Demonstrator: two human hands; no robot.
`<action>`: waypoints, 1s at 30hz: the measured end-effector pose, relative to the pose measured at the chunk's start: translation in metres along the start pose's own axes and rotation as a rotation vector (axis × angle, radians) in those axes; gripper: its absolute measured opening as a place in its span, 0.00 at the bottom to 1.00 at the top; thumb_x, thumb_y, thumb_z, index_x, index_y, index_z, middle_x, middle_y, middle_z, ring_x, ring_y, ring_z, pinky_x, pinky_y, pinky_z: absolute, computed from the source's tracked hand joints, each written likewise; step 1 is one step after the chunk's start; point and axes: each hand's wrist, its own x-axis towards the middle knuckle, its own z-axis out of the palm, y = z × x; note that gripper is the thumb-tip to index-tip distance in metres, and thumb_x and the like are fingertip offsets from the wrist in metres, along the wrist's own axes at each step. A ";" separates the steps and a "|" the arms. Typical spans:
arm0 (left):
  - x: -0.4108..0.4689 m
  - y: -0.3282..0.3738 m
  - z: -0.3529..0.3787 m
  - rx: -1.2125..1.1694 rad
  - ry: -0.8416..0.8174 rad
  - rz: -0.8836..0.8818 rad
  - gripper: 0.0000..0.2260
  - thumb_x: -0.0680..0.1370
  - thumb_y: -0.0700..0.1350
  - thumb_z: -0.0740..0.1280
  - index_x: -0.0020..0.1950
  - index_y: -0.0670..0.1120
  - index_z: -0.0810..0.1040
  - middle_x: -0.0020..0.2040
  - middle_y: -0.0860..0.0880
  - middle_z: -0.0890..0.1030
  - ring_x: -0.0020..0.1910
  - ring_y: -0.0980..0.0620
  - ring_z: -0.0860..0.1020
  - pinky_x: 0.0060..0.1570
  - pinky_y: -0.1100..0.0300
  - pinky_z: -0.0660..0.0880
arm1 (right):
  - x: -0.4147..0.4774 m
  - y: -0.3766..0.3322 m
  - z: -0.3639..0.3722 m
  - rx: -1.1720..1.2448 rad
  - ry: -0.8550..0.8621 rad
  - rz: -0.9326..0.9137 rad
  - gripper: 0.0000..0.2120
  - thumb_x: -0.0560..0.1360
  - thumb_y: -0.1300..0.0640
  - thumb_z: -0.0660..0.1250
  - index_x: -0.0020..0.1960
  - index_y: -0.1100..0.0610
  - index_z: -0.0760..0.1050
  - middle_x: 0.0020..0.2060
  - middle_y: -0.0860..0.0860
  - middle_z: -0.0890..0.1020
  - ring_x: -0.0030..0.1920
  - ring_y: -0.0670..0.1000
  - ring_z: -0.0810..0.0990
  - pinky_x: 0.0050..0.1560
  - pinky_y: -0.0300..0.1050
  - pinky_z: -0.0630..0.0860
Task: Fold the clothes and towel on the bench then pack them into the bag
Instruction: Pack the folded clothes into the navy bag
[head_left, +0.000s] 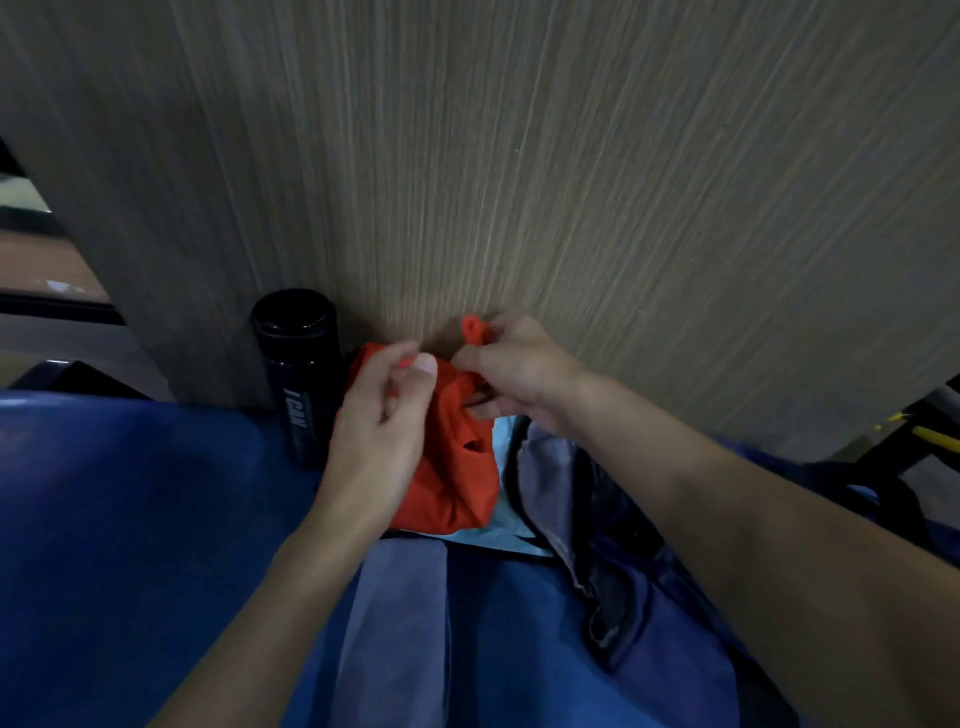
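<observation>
Wood-grain panelling (519, 156) fills the background of the head view, rising from the back edge of the blue table (130, 519), where a black bottle (296, 374) stands upright against it. Just beside the bottle I hold the red garment (452, 467), bunched and crumpled, not yet folded. My left hand (374, 431) pinches a fold of it between thumb and fingers; my right hand (519, 369) pinches a small raised loop of it near the panel. It lies on a light blue cloth (506, 519), with a grey cloth (400, 597) nearer me and what I take for the open bag (618, 582) touching it on the right. It looks thin, light, limp and a little slippery, so I judge it best taken at its hems or corners, shaken flat and then folded
</observation>
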 end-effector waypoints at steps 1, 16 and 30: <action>0.000 0.002 -0.001 -0.058 -0.008 -0.094 0.27 0.72 0.65 0.67 0.67 0.55 0.72 0.57 0.52 0.81 0.56 0.53 0.80 0.55 0.57 0.76 | -0.002 0.002 0.005 -0.024 -0.035 -0.008 0.15 0.79 0.62 0.64 0.64 0.59 0.70 0.40 0.57 0.80 0.25 0.47 0.78 0.29 0.40 0.79; -0.016 -0.011 -0.013 0.278 0.141 -0.079 0.31 0.74 0.32 0.64 0.71 0.58 0.63 0.57 0.51 0.77 0.55 0.56 0.77 0.65 0.48 0.72 | 0.004 0.072 0.010 0.119 0.076 0.053 0.42 0.61 0.44 0.80 0.67 0.53 0.64 0.59 0.52 0.80 0.56 0.52 0.82 0.57 0.52 0.80; -0.015 -0.019 -0.026 0.286 0.258 -0.005 0.25 0.71 0.26 0.57 0.59 0.48 0.75 0.58 0.47 0.72 0.56 0.53 0.74 0.58 0.65 0.70 | -0.002 0.045 0.036 0.575 0.061 0.061 0.26 0.67 0.63 0.78 0.62 0.62 0.73 0.52 0.58 0.85 0.50 0.55 0.85 0.51 0.52 0.83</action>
